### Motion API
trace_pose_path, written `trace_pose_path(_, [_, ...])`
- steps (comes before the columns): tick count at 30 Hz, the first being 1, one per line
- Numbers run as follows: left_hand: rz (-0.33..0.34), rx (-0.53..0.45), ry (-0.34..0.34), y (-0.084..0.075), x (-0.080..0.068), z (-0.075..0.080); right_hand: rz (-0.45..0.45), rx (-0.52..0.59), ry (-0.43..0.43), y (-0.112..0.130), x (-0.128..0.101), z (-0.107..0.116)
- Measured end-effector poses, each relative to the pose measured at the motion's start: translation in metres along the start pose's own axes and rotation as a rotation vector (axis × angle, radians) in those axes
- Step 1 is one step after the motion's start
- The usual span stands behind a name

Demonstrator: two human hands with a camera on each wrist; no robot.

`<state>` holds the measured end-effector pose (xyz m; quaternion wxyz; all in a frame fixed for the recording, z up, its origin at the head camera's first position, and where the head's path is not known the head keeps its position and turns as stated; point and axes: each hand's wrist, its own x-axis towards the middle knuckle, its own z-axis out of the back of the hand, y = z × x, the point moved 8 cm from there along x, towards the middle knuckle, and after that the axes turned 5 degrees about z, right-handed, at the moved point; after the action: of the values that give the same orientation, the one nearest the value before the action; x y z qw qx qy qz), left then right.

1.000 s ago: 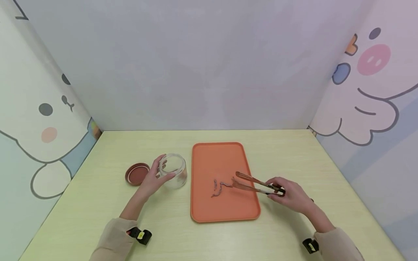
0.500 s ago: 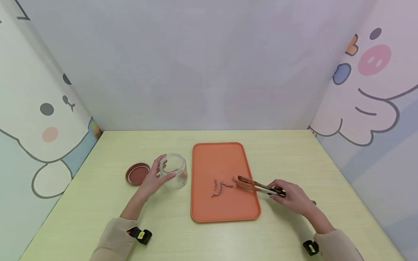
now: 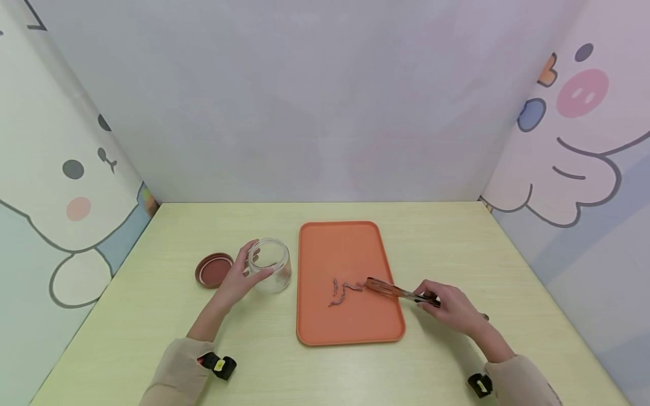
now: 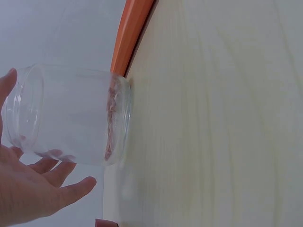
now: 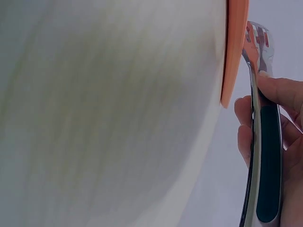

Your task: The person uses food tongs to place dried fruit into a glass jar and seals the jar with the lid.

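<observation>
My left hand holds a clear glass jar upright on the table, thumb and fingers around its upper part. Pinkish-brown pieces lie at the jar's bottom in the left wrist view. In my right hand are metal tongs with dark grips, squeezed so that their slotted heads come together over the right half of an orange tray. A small strip shows at the tips; whether it is pinched I cannot tell. Several thin, wrinkled brownish strips lie on the tray left of the tips.
A reddish-brown round lid lies on the table just left of the jar. The tray stands between the two hands, its raised rim close to the jar. Printed cartoon panels stand at both sides, with a plain pale wall behind the table.
The tongs' arms, spread wide a second ago, have drawn together, and their tips have lowered beside a small strip. My left hand and the jar stay in place.
</observation>
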<state>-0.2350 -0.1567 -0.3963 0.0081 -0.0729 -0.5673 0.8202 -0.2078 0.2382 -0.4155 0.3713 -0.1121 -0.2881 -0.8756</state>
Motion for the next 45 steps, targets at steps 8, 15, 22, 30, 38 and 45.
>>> trace_pose_path(8, [0.012,0.004,-0.002,0.000,0.000,0.000,-0.002,0.034,0.000,0.000,-0.001,-0.002])
trace_pose_path(15, [0.016,-0.004,0.003,0.011,0.006,0.000,0.015,0.042,-0.037,0.000,0.002,0.002])
trace_pose_path(22, [-0.005,0.004,-0.001,0.031,0.018,0.002,0.017,0.039,-0.074,0.002,0.011,0.010])
trace_pose_path(30, [-0.018,0.007,-0.011,0.034,0.019,0.003,0.029,0.052,-0.088,0.007,0.028,0.017])
trace_pose_path(38, [-0.017,0.002,-0.007,0.033,0.019,0.002,0.068,0.055,-0.105,0.018,0.050,0.024])
trace_pose_path(45, [-0.012,-0.002,-0.008,0.031,0.019,0.002,0.119,0.051,-0.104,0.032,0.073,0.027])
